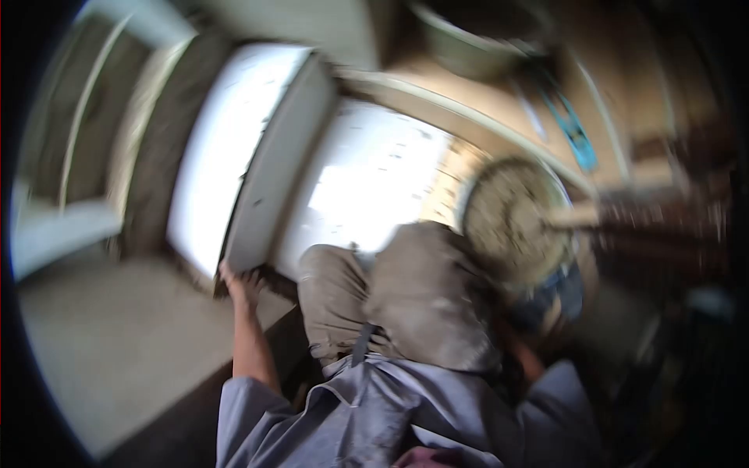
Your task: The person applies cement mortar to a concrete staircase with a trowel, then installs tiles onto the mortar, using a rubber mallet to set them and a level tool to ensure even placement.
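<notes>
My left hand (pixel 243 287) is at the lower end of a grey post (pixel 269 168) between two bright openings. Its thumb and fingers are around the post's edge, though blur softens them. My right forearm (pixel 529 360) reaches down beside my right knee; the hand is lost in shadow and blur. Close to it stands a round bucket (pixel 511 214) of grey-brown mortar. A light wooden handle (pixel 573 216) lies over the bucket's right side. Something dark blue (pixel 558 296), too smeared to name, is just below the bucket.
A pale basin (pixel 472 51) sits on boards (pixel 616 109) at the upper right, with a light-blue tool (pixel 576 139) near it. A wide grey ledge (pixel 117 327) runs along my left side. My bent knees (pixel 425 288) fill the middle.
</notes>
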Motion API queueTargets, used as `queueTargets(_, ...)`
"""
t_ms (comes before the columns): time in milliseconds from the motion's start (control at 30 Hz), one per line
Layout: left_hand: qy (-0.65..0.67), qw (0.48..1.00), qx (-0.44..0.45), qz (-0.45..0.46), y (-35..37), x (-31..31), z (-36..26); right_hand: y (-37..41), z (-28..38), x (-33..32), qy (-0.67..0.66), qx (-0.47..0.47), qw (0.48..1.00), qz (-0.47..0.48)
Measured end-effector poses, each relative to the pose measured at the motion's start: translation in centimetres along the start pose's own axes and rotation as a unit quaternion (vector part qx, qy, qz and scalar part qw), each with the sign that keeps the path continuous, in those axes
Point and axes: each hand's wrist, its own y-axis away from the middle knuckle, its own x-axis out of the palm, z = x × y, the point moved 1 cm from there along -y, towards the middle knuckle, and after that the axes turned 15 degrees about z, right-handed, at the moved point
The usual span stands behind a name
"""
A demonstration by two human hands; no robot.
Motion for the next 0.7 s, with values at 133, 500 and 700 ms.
queueTargets(133,-0.022,0.997,0.004,-0.073,0.4,1.0,-0.3,2.3,-1.4,-4.1,0.107,-0.036,0.991,0.066)
queueTargets(500,-0.024,0.999,-0.006,-0.041,-1.8,-0.7,0.2,15.9,13.1,-23.0,0.233,-0.198,0.918,0.253)
queueTargets(700,-0.015,1.000,-0.008,-0.016,-1.7,-1.0,-0.2,5.9,18.9,-34.3,0.071,-0.151,0.978,-0.123)
